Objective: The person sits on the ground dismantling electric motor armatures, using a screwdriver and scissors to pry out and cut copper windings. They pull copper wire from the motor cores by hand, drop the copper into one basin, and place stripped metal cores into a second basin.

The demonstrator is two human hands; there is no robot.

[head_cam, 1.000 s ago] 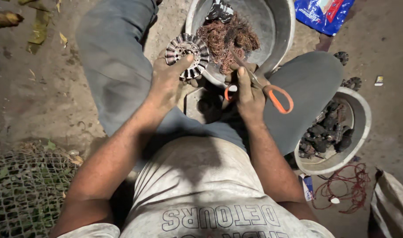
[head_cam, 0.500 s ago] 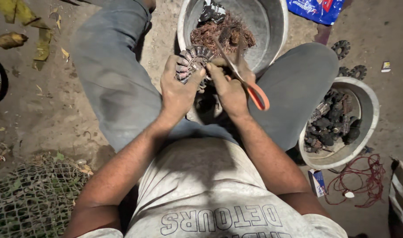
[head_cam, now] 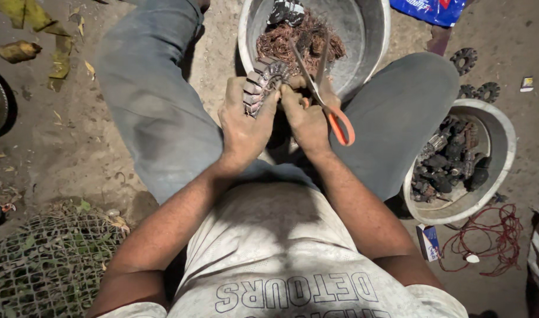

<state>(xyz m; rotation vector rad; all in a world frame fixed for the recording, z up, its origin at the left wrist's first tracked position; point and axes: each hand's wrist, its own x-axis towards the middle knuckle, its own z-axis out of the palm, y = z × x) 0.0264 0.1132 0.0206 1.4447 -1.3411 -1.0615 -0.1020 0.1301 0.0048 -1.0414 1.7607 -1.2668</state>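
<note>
1. Left hand (head_cam: pixel 243 126): fingers clenched around ribbed metal ring (head_cam: pixel 263 88), held between knees, just before metal basin (head_cam: pixel 372 44).
2. Right hand (head_cam: pixel 308 121): fingers grasping orange-handled scissors (head_cam: pixel 319 88), blades parted, pointing away over basin, just right of ring.

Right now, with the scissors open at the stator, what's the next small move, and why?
Probably close the scissors on the winding: the left hand steadies the stator, the right hand has the blades open beside it, above the basin of copper wire.

head cam | looks straight down | close over lap, ground
</note>
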